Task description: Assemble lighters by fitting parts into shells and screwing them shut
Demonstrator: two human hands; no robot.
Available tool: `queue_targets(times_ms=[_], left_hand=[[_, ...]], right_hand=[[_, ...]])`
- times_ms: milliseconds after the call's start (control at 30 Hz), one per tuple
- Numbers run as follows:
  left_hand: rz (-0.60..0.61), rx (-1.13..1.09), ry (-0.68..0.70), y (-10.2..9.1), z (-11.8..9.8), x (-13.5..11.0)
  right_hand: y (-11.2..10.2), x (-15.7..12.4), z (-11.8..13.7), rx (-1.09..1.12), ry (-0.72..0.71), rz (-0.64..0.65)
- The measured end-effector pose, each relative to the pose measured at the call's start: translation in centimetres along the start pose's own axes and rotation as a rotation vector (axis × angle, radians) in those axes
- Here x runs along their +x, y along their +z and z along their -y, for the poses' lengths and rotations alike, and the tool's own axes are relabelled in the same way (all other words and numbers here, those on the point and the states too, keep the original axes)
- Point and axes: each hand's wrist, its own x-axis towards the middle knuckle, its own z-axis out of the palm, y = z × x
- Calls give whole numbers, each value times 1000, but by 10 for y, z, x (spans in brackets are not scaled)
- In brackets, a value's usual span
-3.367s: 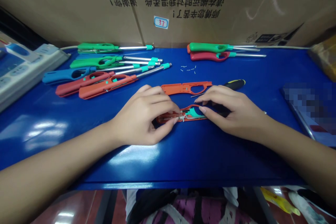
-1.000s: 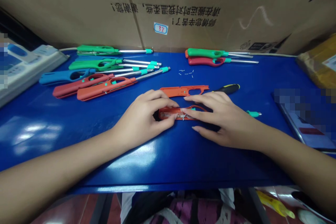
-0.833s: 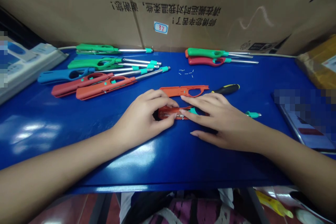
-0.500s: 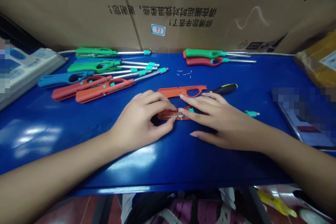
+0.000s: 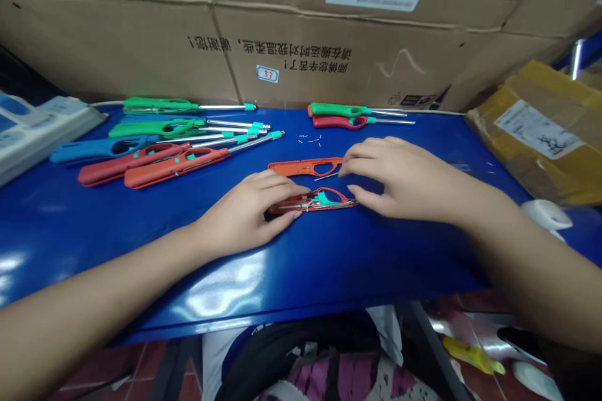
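My left hand [image 5: 254, 207] is curled over the orange lower half of a lighter [image 5: 345, 203], thumb and fingers pressing along its handle. A teal trigger and metal inner parts lie in this opened shell. My right hand [image 5: 380, 169] is closed just above and right of it. A thin screwdriver shaft [image 5: 324, 177] points left from under its fingers; the hand hides the screwdriver's handle. Behind the opened lighter lies the loose orange shell half [image 5: 296, 167]. The lighter's barrel is mostly hidden by my right hand.
Several long lighters [image 5: 179, 163] lie at the left, with another group [image 5: 338, 113] at the back right. Small pale pins [image 5: 310, 140] are scattered on the blue table [image 5: 301, 269]. A large cardboard box [image 5: 141, 44] stands behind, a power strip [image 5: 47, 131] left, a taped parcel [image 5: 540, 131] right.
My right hand has lifted off the opened lighter and closed around the screwdriver. My left hand still holds the shell. The view has tilted up and shifted right.
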Motion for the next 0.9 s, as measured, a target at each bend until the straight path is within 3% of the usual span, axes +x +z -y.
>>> queue_targets(times_ms=[167, 300, 500, 700, 900], left_hand=[[18, 6, 20, -3, 0, 1], [68, 21, 41, -9, 0, 3], [40, -54, -10, -6, 4, 4], [26, -52, -1, -5, 6, 4], [22, -53, -13, -5, 6, 4]], right_hand=[[3, 1, -3, 202, -10, 165], [14, -4, -9, 344, 68, 136], [25, 0, -14, 565, 123, 118], [16, -10, -23, 535, 110, 48], [12, -13, -24, 433, -20, 111]])
